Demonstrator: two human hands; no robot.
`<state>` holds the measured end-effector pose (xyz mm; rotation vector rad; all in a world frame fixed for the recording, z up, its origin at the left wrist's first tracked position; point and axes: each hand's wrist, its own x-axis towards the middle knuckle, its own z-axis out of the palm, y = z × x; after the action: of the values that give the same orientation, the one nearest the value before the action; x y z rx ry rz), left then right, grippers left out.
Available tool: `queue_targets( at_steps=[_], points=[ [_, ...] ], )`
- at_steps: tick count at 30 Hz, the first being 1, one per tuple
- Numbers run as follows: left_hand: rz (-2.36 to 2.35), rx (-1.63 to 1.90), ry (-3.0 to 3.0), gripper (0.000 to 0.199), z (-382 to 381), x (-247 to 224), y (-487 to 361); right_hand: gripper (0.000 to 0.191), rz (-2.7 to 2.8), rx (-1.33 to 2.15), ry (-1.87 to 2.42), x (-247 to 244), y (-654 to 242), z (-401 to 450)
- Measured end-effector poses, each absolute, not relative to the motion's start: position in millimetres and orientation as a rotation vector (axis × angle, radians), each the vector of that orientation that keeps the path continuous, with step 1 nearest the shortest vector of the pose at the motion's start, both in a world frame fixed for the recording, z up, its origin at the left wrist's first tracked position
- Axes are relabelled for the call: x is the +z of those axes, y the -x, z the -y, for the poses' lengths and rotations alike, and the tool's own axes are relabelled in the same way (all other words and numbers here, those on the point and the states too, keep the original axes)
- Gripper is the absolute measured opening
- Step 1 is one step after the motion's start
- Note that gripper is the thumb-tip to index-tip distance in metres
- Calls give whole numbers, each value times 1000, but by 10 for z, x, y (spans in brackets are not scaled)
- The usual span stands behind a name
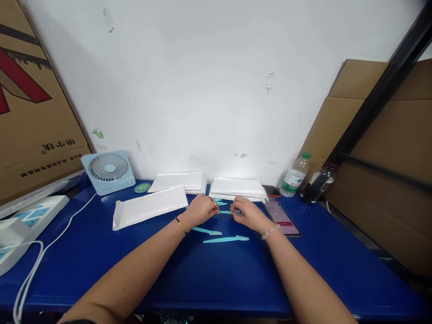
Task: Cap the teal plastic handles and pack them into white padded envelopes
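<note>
Between my two hands a light-blue eyebrow razor (225, 212) lies crosswise, low over the table. The fingers of my left hand (202, 210) are closed at its left end. My right hand (249, 214) pinches its right end, partly covering it. Nearer to me, another eyebrow razor (227, 239) rests flat on the blue table (232, 279). A further eyebrow razor (209, 231) lies just behind that one, its left part close to my left wrist. More light-blue razors (219, 202) show behind my hands, partly hidden by the fingers.
A white padded envelope (150, 208) lies left of my hands. Two envelope stacks, left (178, 181) and right (238, 186), sit by the wall. A phone (281, 218), water bottle (294, 176) and dark bottle (317, 184) are right; a fan (108, 172) and power strip (33, 225) left.
</note>
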<state>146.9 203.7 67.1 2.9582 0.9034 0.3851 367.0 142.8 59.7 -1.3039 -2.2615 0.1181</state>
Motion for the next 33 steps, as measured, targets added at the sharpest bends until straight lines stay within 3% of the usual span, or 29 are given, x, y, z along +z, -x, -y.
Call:
queue_targets(
  at_steps=[7,10,14,20,26,29,33],
  points=[
    [-1092,471,-2854,31,-2122,735,-1274,10,2120,83,1493,570,-3829,-1489],
    [-902,153,-2756,33,-2058,810,-1207,13,2119,83,1472,577,-3794,-1474],
    [-807,-168,-2604,17,-1950,836,-1225,11,2186,200,1346,602,-3674,-1404],
    [-939,134,-2738,15,-1919,770,-1341,14,2289,522,1308,559,-3479,-1358],
    [-999,221,-2834,14,-2019,777,-1312,30,2187,560,1364,512,-3613,-1438],
    [-1120,362,-2834,16,-2058,794,-1299,29,2033,498,1471,528,-3754,-1476],
    [-1003,471,-2749,34,-1953,834,-1328,24,1934,337,1586,603,-3866,-1476]
  ],
)
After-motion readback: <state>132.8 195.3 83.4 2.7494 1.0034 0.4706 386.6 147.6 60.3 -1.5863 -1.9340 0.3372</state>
